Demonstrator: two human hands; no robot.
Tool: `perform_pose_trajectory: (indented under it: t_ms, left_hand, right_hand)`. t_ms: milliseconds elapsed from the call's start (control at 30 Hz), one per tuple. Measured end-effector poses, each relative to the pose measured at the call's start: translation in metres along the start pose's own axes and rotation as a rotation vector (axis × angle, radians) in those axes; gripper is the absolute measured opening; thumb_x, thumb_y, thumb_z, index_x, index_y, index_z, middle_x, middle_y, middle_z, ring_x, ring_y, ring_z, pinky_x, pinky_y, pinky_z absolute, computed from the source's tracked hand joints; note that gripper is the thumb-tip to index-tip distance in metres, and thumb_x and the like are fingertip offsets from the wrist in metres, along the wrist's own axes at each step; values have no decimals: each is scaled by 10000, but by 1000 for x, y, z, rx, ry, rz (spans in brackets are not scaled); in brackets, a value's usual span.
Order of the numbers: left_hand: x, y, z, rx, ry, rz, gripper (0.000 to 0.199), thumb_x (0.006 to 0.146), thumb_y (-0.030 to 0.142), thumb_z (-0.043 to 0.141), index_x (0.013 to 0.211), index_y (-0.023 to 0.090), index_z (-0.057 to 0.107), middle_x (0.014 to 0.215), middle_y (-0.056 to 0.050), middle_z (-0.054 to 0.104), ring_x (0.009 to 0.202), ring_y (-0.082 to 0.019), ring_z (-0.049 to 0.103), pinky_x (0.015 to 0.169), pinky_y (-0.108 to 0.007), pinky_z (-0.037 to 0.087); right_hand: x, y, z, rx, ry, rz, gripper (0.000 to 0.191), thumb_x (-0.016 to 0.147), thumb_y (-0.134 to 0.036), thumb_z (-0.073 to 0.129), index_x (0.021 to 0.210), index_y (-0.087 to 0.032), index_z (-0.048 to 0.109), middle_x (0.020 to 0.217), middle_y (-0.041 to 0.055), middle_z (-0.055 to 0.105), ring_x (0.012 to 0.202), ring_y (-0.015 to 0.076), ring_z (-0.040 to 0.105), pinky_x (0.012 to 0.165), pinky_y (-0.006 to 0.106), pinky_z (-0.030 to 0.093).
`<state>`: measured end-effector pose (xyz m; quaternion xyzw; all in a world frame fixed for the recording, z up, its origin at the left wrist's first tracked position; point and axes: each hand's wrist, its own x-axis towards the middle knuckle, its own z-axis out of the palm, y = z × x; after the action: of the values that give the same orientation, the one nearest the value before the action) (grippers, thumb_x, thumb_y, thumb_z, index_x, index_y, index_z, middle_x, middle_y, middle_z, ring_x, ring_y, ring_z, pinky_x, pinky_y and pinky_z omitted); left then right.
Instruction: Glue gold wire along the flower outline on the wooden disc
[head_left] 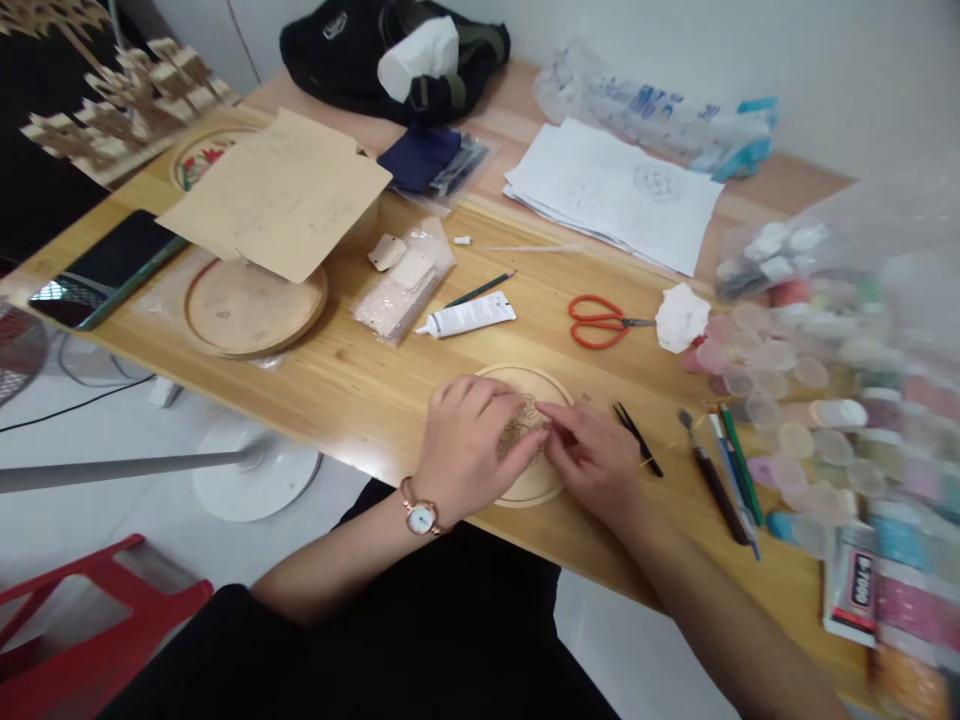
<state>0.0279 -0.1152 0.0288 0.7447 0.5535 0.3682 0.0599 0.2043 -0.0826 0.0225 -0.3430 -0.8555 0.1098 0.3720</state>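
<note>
A round pale wooden plate [536,490] with a raised rim lies at the table's front edge, a line drawing [523,425] at its middle. My left hand [469,435], a watch [421,517] on its wrist, rests over the plate's left side. Its thumb and fingers are apart around the drawing. From the right, my right hand [592,455] reaches in with thumb and forefinger pinched together over the drawing; anything between them is too small to make out. Black tweezers [637,440] lie just right of that hand.
Beyond the plate lie a white tube [472,315], a pencil [480,288] and red-handled scissors [600,322]. Several paint pots [832,450] crowd the right side, near brushes [735,470] and a glue tube [851,580]. Another wooden plate [255,310] and a phone [105,270] are at left.
</note>
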Motion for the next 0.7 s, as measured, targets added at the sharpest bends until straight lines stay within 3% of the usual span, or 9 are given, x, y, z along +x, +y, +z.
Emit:
perform_pose_trajectory:
  t_ms: [200,700]
  left_hand:
    - [8,7,10,88,56,52,134,900,225,593,783,190,649,821,-15,691,805,-189,570,804,-368,400]
    - [0,-2,8,98,14,72,178,865,183,585,701,185,652,855,-38,686,801,-188,562,762,-377,408]
  right_hand:
    - [-3,1,-1,-57,32,-20,226,886,-91,552,1080,-177,630,697,-12,630,600,108,566,600,232,483]
    - [-10,8,3,-277,24,-43,181,913,-113,543,1039,-171,659,876,60,693,791,166,642,707,295,493]
